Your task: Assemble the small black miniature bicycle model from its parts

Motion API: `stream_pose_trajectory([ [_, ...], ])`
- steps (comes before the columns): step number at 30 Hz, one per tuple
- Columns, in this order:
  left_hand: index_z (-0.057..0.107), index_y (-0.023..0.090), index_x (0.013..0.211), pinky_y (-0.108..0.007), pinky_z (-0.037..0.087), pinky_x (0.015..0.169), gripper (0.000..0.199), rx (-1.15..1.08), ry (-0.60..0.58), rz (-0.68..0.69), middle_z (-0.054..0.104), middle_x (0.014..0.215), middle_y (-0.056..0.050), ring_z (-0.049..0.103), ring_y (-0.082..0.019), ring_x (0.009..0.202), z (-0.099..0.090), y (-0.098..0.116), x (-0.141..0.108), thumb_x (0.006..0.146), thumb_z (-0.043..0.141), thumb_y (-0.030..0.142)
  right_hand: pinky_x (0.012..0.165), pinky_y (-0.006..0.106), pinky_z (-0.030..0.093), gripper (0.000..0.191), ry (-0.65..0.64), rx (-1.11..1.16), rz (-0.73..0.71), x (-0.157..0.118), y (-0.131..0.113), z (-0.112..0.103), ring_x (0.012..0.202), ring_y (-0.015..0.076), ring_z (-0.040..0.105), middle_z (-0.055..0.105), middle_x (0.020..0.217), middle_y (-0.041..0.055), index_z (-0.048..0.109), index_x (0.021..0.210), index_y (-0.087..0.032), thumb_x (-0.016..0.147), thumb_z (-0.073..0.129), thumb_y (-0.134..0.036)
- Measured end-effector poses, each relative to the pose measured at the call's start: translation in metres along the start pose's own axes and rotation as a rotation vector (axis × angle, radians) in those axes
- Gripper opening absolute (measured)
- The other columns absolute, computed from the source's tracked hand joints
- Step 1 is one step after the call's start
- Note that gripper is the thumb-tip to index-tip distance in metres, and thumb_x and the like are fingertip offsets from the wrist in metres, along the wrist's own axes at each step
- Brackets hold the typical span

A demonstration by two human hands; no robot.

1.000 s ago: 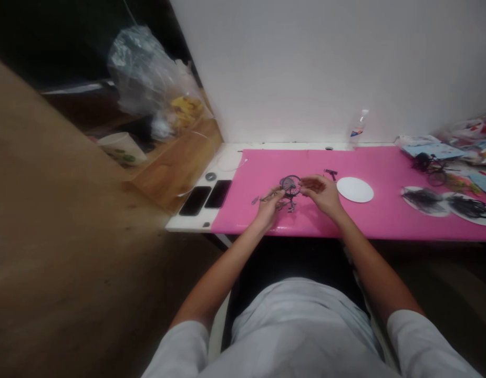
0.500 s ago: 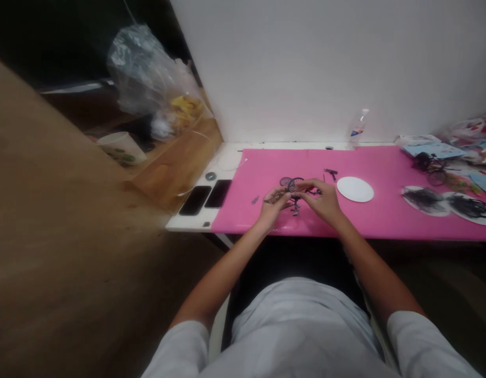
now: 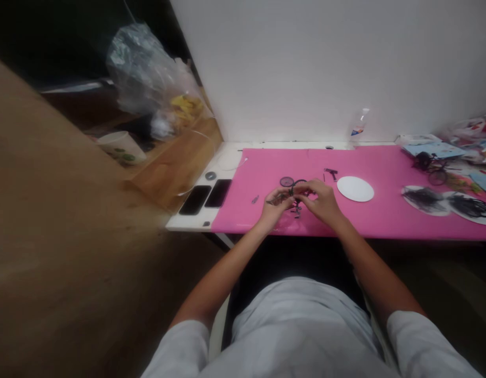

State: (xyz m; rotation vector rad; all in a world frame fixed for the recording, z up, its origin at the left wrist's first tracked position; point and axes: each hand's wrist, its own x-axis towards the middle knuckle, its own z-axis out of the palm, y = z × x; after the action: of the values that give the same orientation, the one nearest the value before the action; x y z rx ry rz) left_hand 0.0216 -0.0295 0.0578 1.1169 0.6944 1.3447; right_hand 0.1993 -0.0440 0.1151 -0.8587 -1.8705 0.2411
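Observation:
Between my hands, just over the pink sheet, is a small dark model bicycle [image 3: 297, 211], partly covered by fingers. My left hand [image 3: 275, 206] is closed round its left side. Thumb and fingers of my right hand [image 3: 320, 200] pinch at it from the right. The rim of a small black wheel [image 3: 300, 181] shows above the right fingertips; whether it is fixed to the frame is hidden. A second spoked wheel [image 3: 287, 181] lies flat just beyond my hands. A small grey part [image 3: 255, 199] lies to their left, and a black pistol-shaped part [image 3: 331, 174] beyond the right hand.
A white round plate [image 3: 355, 189] lies right of my hands. Farther right are plates with black parts [image 3: 469, 206] and another model bicycle [image 3: 434, 167]. Two dark phones [image 3: 207, 197] lie on the table's left end. A clear bottle [image 3: 359, 126] stands by the wall.
The wheel rim at my fingertips has shifted right and sits lower behind the right fingers. Both hands have moved slightly right, and the wheel lying on the sheet shows more fully.

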Motion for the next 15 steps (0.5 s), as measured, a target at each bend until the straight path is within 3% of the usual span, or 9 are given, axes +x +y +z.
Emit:
stream_pose_trajectory([
  [11, 0.071, 0.019, 0.102, -0.029, 0.063, 0.074, 0.04, 0.059, -0.019, 0.055, 0.071, 0.101, -0.005, 0.07, -0.016, 0.087, 0.0015, -0.0003, -0.0013, 0.074, 0.091, 0.039, 0.083, 0.04, 0.054, 0.006, 0.005, -0.039, 0.02, -0.0012, -0.0007, 0.0012, 0.083, 0.0234, 0.069, 0.078, 0.091, 0.0038, 0.077, 0.09, -0.025, 0.095, 0.073, -0.023],
  [15, 0.071, 0.018, 0.101, -0.029, 0.063, 0.074, 0.039, 0.068, -0.006, 0.059, 0.072, 0.102, -0.005, 0.07, -0.017, 0.087, 0.0026, -0.0009, -0.0011, 0.074, 0.09, 0.039, 0.096, 0.046, 0.051, 0.012, 0.009, -0.099, 0.03, -0.0017, 0.001, 0.0032, 0.086, 0.0242, 0.072, 0.08, 0.093, 0.0027, 0.078, 0.088, -0.026, 0.098, 0.071, -0.027],
])
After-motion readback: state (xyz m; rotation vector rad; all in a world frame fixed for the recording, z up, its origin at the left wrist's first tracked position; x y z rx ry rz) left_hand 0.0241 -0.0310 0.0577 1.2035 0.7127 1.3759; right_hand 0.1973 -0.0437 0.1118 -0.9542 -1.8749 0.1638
